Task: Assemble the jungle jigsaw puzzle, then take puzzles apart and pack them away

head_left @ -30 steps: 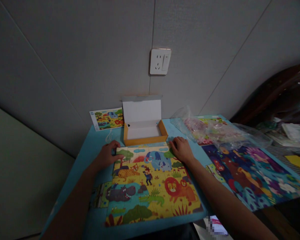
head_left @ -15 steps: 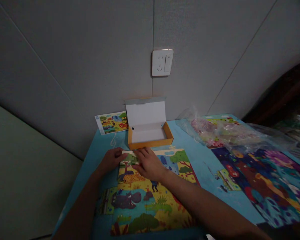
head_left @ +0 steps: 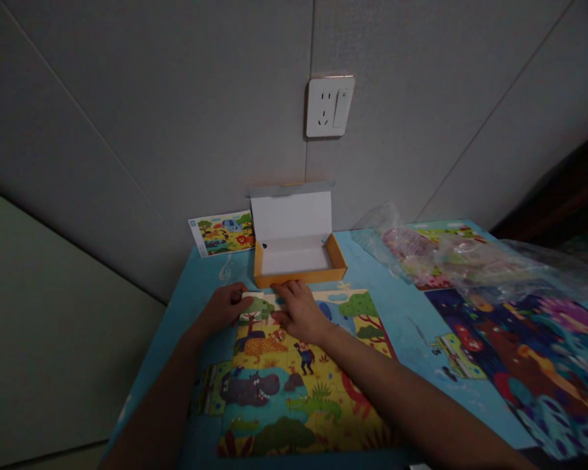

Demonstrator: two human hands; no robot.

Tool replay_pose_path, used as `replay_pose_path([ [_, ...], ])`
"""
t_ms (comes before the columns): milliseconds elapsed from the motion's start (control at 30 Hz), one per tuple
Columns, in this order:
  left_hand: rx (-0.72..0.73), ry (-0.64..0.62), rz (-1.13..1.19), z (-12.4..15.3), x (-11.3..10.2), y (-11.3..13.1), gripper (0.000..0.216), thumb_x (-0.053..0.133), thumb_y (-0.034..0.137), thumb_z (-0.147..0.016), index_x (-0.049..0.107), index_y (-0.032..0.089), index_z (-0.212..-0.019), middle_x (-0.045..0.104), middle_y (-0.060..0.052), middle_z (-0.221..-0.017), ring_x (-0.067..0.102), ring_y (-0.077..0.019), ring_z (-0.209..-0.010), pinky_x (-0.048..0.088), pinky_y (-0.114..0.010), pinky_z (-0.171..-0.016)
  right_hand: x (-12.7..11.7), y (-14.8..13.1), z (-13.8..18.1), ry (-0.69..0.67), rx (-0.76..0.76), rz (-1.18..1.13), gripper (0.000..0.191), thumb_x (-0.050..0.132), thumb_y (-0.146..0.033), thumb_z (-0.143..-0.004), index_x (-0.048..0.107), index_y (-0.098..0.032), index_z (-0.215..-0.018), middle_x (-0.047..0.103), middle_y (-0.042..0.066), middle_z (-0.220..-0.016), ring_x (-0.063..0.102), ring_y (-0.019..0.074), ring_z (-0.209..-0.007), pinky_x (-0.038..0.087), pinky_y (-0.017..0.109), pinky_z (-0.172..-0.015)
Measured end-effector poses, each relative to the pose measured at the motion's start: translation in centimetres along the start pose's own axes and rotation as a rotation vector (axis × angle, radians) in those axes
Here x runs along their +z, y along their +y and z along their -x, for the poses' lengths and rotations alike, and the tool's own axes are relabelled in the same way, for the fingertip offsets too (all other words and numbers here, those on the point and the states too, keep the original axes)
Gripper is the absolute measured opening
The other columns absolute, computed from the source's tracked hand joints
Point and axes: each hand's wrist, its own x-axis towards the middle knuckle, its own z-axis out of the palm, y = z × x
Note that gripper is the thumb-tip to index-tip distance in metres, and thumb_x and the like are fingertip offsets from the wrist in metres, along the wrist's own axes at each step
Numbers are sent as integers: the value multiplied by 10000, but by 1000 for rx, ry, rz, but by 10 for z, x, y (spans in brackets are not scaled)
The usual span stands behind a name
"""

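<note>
A bright animal jigsaw puzzle [head_left: 294,378] lies assembled on the blue table [head_left: 402,313]. My left hand [head_left: 223,307] rests at the puzzle's far left corner, fingers curled on the corner piece [head_left: 255,305]. My right hand [head_left: 301,310] lies across the puzzle's top edge just right of that corner, fingers bent and pressing down on the pieces, close to the left hand. Behind both hands stands an open orange box [head_left: 298,258] with a white lid, nothing visible inside it.
A picture card [head_left: 223,232] leans on the wall at the back left. A clear plastic bag [head_left: 451,254] of pieces lies at the back right, over a second dark puzzle [head_left: 529,352]. A wall socket [head_left: 329,106] is above. The table's left edge drops off.
My right hand has crossed from the puzzle's top right corner to the top left, next to my left hand. The view has shifted slightly left and down.
</note>
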Motion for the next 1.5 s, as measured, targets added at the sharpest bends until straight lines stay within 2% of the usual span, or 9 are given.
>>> replay_pose_path([
  [100, 8, -11, -6, 1, -3, -1, 223, 606, 388, -790, 537, 191, -710, 505, 80, -434, 474, -97, -334, 312, -189, -378, 3, 5, -2, 14, 9, -44, 573, 721, -230, -766, 557, -121, -1304, 583, 125, -1100, 481, 278, -1034, 404, 427, -915],
  [333, 12, -11, 27, 4, -3, -4, 224, 572, 405, -812, 510, 200, -744, 590, 56, -504, 516, -114, -346, 351, -200, -360, 9, 10, -3, 142, -28, -128, 497, 737, -181, -747, 627, -206, -1231, 575, 84, -1073, 485, 264, -1023, 393, 421, -886],
  [533, 47, 114, 11, 6, -7, 2, 221, 563, 412, -806, 524, 198, -771, 516, 86, -449, 485, -108, -334, 337, -200, -363, 5, 6, 0, 138, -11, -68, 417, 727, -217, -770, 641, -173, -1176, 590, 104, -1058, 474, 280, -1020, 363, 424, -859],
  [633, 61, 166, -11, 6, -6, 4, 205, 565, 387, -817, 532, 192, -762, 496, 90, -434, 468, -97, -339, 327, -194, -383, 4, 6, 1, 157, -22, -113, 357, 678, -172, -801, 632, -187, -1155, 636, 82, -1035, 479, 270, -1001, 347, 407, -841],
  [800, 95, 103, -23, 8, 11, 12, 230, 586, 404, -819, 611, 176, -794, 523, 72, -461, 458, -94, -384, 322, -197, -415, 3, 8, 0, 235, -40, -240, 277, 598, -111, -840, 635, -210, -1096, 664, 57, -1016, 504, 249, -983, 365, 397, -854],
  [967, 141, 50, -29, 7, 28, 19, 232, 716, 380, -701, 624, 167, -688, 580, 32, -568, 522, -120, -547, 383, -205, -505, 2, 7, 0, 256, -33, -274, 271, 616, -115, -829, 639, -213, -1080, 675, 58, -987, 523, 241, -971, 401, 390, -868],
  [1100, 144, 62, -12, 6, 30, 17, 217, 675, 368, -735, 603, 172, -675, 568, 23, -569, 526, -132, -564, 388, -209, -500, 4, 8, 1, 232, 29, -216, 329, 616, -136, -809, 625, -185, -1134, 676, 95, -1026, 533, 265, -983, 407, 424, -877],
  [1233, 150, 89, 21, 6, 32, 16, 226, 638, 382, -763, 587, 173, -693, 554, 24, -585, 522, -128, -565, 389, -209, -498, 4, 9, 2, 220, 26, -223, 314, 533, -109, -822, 623, -175, -1115, 672, 96, -1044, 562, 262, -993, 404, 430, -890],
  [1500, 165, 193, 73, 7, 39, 19, 242, 646, 343, -731, 509, 180, -617, 403, 62, -516, 393, -81, -480, 298, -194, -444, 3, 11, 2, 293, 0, -292, 313, 503, -98, -793, 625, -178, -1070, 674, 92, -1018, 593, 247, -978, 436, 412, -887],
])
